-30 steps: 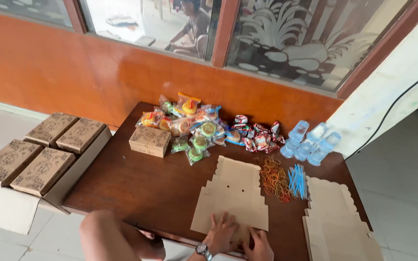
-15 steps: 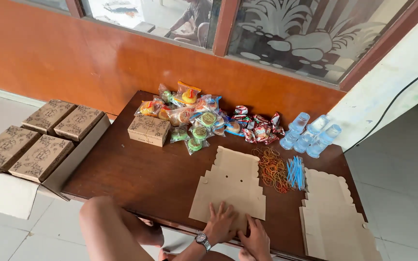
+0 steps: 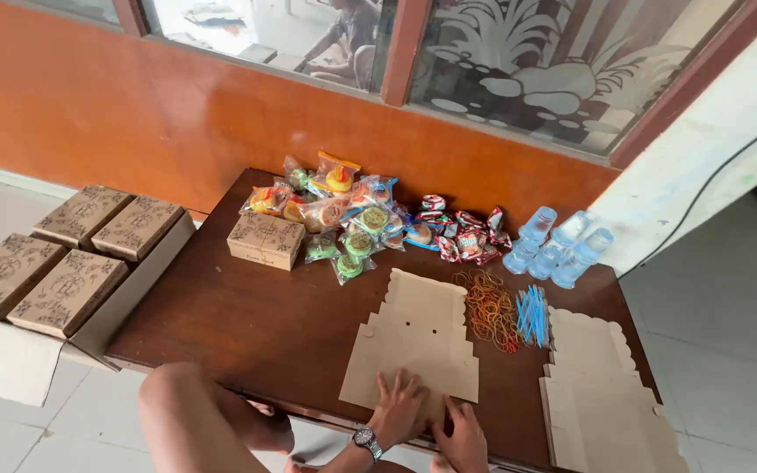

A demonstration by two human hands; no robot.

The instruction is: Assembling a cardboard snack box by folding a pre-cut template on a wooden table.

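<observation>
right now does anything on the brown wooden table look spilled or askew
Nothing looks damaged. The orange-red rubber bands lie in a loose scattered heap beside the blue sticks, and the wrapped snacks are piled untidily. Both hands, left hand and right hand, press the flat tan cardboard cutout.

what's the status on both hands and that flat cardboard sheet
Left hand and right hand both flat on the unfolded cardboard box blank, near edge. Rubber bands lie just right of it, clear.

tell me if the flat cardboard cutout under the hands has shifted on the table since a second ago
No. The flat cardboard cutout keeps its place beside the rubber bands; only the camera view shifts. Both hands, left hand and right hand, press its near edge.
</observation>
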